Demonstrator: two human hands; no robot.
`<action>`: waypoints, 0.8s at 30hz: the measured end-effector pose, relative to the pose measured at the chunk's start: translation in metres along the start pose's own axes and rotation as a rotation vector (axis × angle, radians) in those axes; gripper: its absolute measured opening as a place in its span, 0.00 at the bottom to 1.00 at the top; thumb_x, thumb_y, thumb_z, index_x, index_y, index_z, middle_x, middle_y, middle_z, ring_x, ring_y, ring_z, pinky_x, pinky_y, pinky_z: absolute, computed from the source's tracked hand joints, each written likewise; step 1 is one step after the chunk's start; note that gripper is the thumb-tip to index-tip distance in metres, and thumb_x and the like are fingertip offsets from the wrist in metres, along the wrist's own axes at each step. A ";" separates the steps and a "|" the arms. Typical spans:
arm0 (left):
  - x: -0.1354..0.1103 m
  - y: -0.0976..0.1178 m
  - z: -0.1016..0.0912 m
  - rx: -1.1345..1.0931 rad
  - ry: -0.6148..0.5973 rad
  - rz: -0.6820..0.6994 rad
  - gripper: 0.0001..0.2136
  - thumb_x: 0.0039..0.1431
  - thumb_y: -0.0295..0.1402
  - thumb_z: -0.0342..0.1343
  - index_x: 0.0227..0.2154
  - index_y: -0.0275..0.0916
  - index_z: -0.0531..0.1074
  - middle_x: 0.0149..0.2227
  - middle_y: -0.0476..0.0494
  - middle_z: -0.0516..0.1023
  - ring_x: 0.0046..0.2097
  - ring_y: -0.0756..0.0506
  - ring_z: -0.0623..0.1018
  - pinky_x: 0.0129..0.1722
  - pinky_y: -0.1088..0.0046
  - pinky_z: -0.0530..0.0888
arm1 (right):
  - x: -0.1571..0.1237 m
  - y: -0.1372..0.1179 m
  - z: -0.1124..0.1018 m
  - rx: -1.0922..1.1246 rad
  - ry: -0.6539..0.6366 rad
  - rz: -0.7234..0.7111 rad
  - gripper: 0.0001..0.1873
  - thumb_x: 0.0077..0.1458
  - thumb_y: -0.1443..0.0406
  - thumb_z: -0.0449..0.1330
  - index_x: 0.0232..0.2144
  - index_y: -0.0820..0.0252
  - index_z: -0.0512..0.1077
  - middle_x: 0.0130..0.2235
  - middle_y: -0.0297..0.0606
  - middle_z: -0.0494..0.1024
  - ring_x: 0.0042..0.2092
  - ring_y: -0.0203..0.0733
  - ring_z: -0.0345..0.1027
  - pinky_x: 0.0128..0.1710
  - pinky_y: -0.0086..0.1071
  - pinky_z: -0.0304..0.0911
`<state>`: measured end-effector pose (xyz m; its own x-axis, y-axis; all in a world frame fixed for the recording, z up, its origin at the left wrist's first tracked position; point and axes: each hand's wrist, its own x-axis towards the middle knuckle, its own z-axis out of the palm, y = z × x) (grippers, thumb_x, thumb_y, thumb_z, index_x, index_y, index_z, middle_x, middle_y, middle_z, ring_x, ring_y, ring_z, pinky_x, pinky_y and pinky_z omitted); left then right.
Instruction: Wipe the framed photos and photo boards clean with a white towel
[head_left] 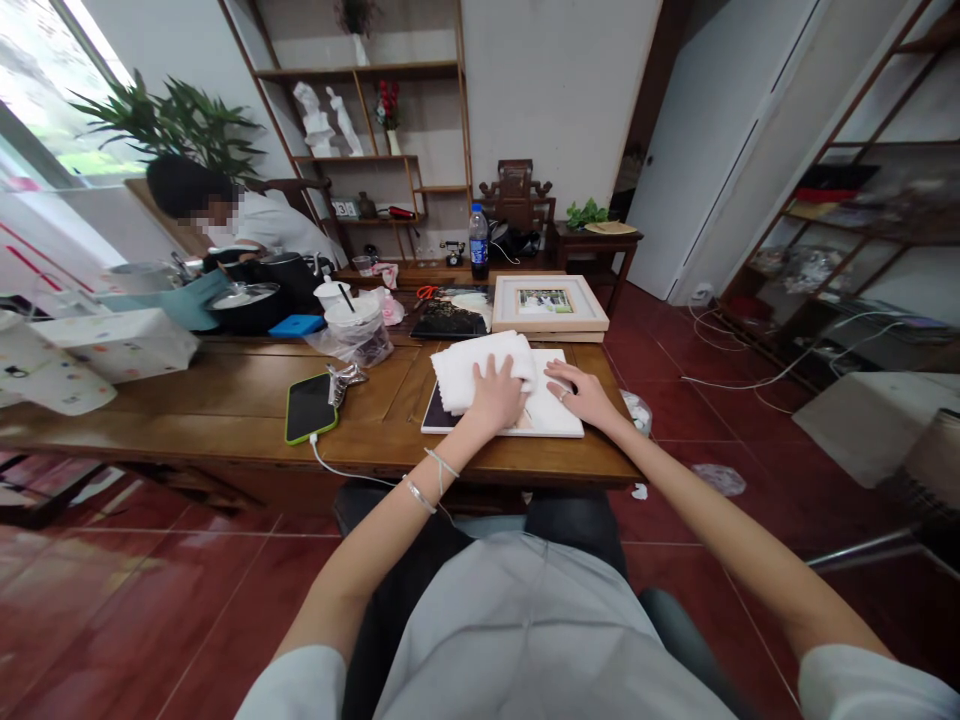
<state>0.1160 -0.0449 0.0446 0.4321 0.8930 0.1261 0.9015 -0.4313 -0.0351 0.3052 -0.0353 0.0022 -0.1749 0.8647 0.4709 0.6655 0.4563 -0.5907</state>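
Note:
My left hand (pixel 498 394) lies with spread fingers on a folded white towel (pixel 469 362), pressing it from above. Under the towel is a flat, thin panel (pixel 559 420), mostly white with a dark part at its left; the towel and my hands cover much of it. My right hand (pixel 585 396) rests on the right side of this panel, fingers apart and slightly bent, a ring on one finger. Just behind the towel, a light wooden picture frame (pixel 551 304) with a small photo lies flat.
A phone (pixel 312 408) with a charging cable lies left on the wooden table (pixel 225 400). Behind are a plastic-bagged cup (pixel 354 325), a blue box (pixel 297 326), a dark bottle (pixel 478 243) and orange-handled scissors (pixel 427 292). Another person (pixel 289 215) sits at the far left.

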 end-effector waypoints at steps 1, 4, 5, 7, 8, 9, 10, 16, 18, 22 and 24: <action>0.003 -0.003 0.003 0.004 0.019 -0.009 0.18 0.64 0.39 0.44 0.50 0.39 0.73 0.66 0.40 0.53 0.65 0.29 0.51 0.59 0.43 0.53 | 0.000 0.000 0.000 0.001 0.001 -0.004 0.15 0.54 0.65 0.58 0.44 0.58 0.76 0.53 0.43 0.74 0.58 0.46 0.63 0.61 0.43 0.55; 0.004 -0.007 0.006 0.018 0.052 -0.014 0.17 0.64 0.37 0.45 0.49 0.39 0.73 0.65 0.40 0.55 0.65 0.30 0.53 0.59 0.44 0.53 | -0.001 0.000 0.000 0.005 0.002 -0.012 0.15 0.54 0.65 0.58 0.44 0.58 0.76 0.53 0.43 0.74 0.59 0.47 0.63 0.61 0.43 0.55; 0.002 -0.006 0.005 0.026 0.051 -0.010 0.17 0.64 0.37 0.45 0.49 0.39 0.73 0.65 0.39 0.56 0.64 0.30 0.53 0.59 0.43 0.54 | -0.001 0.000 -0.001 0.005 0.000 -0.012 0.15 0.54 0.65 0.58 0.44 0.58 0.76 0.53 0.44 0.74 0.59 0.47 0.63 0.61 0.43 0.55; -0.007 -0.001 0.002 0.049 0.037 -0.002 0.16 0.63 0.35 0.46 0.48 0.37 0.74 0.64 0.38 0.56 0.64 0.29 0.54 0.58 0.42 0.55 | -0.001 0.000 -0.001 0.004 -0.005 -0.007 0.15 0.54 0.65 0.58 0.44 0.59 0.76 0.53 0.44 0.73 0.59 0.47 0.62 0.61 0.44 0.55; -0.012 0.003 -0.001 0.060 0.031 0.001 0.16 0.63 0.34 0.46 0.48 0.37 0.74 0.64 0.37 0.56 0.63 0.28 0.54 0.58 0.42 0.56 | -0.001 0.000 -0.001 0.002 -0.007 -0.003 0.15 0.54 0.65 0.58 0.44 0.58 0.76 0.53 0.44 0.73 0.59 0.47 0.62 0.61 0.44 0.55; -0.019 0.007 -0.003 0.069 0.025 0.006 0.16 0.63 0.33 0.46 0.48 0.36 0.74 0.64 0.36 0.56 0.63 0.28 0.55 0.57 0.41 0.56 | -0.001 0.000 0.000 0.000 -0.011 -0.001 0.15 0.54 0.65 0.58 0.44 0.58 0.76 0.54 0.43 0.73 0.59 0.47 0.62 0.61 0.44 0.55; -0.026 0.012 -0.005 0.074 0.021 0.013 0.16 0.63 0.33 0.46 0.48 0.36 0.75 0.64 0.36 0.56 0.63 0.27 0.55 0.57 0.41 0.57 | 0.000 0.000 0.000 -0.003 -0.014 0.001 0.15 0.54 0.65 0.58 0.44 0.58 0.76 0.54 0.43 0.73 0.59 0.47 0.62 0.61 0.44 0.55; -0.063 0.036 -0.016 0.066 0.011 0.094 0.16 0.62 0.30 0.46 0.47 0.34 0.75 0.63 0.33 0.58 0.62 0.25 0.56 0.56 0.42 0.58 | 0.000 0.000 -0.001 -0.036 -0.031 0.003 0.17 0.55 0.66 0.56 0.46 0.60 0.75 0.54 0.45 0.72 0.60 0.47 0.61 0.61 0.44 0.54; -0.067 0.037 -0.019 0.057 0.003 0.119 0.16 0.62 0.31 0.46 0.48 0.35 0.75 0.63 0.33 0.58 0.62 0.25 0.57 0.56 0.42 0.60 | 0.001 0.000 -0.002 -0.043 -0.036 0.001 0.17 0.54 0.66 0.56 0.46 0.60 0.75 0.54 0.44 0.72 0.60 0.47 0.61 0.61 0.44 0.54; -0.061 0.031 -0.020 0.040 0.014 0.149 0.16 0.62 0.32 0.46 0.48 0.37 0.75 0.63 0.36 0.59 0.62 0.28 0.58 0.57 0.43 0.60 | 0.001 0.001 -0.002 -0.043 -0.045 -0.009 0.18 0.54 0.67 0.55 0.47 0.59 0.75 0.55 0.43 0.72 0.60 0.46 0.60 0.61 0.44 0.54; -0.053 0.025 -0.018 0.033 0.019 0.150 0.16 0.62 0.32 0.46 0.48 0.37 0.75 0.64 0.38 0.58 0.63 0.29 0.57 0.58 0.44 0.59 | 0.001 0.001 -0.002 -0.033 -0.045 -0.014 0.18 0.54 0.67 0.55 0.46 0.56 0.75 0.54 0.41 0.73 0.60 0.46 0.60 0.61 0.44 0.54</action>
<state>0.1156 -0.1050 0.0549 0.5619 0.8160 0.1355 0.8272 -0.5550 -0.0878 0.3071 -0.0345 0.0032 -0.2164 0.8673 0.4482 0.6865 0.4616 -0.5618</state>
